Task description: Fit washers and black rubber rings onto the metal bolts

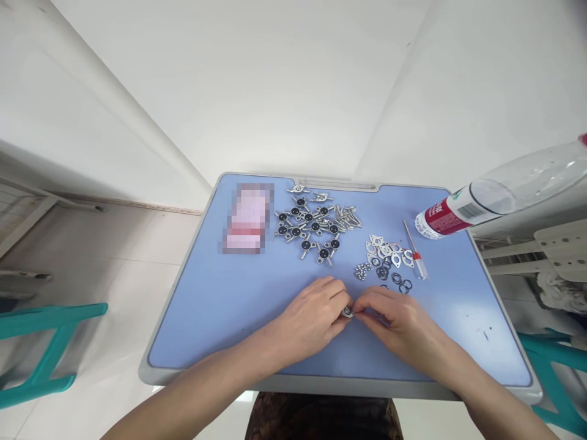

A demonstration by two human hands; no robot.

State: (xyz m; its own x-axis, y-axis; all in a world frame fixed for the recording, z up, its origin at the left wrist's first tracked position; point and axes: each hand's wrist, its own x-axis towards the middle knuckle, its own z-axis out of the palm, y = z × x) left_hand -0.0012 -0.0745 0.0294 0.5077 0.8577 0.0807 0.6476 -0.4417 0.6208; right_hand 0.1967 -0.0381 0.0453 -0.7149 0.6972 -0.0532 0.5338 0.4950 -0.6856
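My left hand (pixel 318 311) is closed around a small metal valve-like fitting (pixel 347 311), most of it hidden by the fingers. From the other side my right hand (pixel 397 315) meets it, thumb and forefinger pinched together at its edge. Whatever lies between those fingertips is too small to make out. Beyond the hands lies a group of similar metal fittings with stems and round black discs (pixel 309 217). Closer in are tiny screws (pixel 362 271), black rings (pixel 382 272) and flat silver plates with holes (pixel 386 250).
A screwdriver (pixel 415 253) with a clear handle lies right of the plates. Slim metal pieces (pixel 347 217) are heaped beside the fittings. A large plastic bottle (pixel 458 211) occupies the right back corner, and a blurred pink rectangle (pixel 248 219) the left of the blue table (pixel 206 318).
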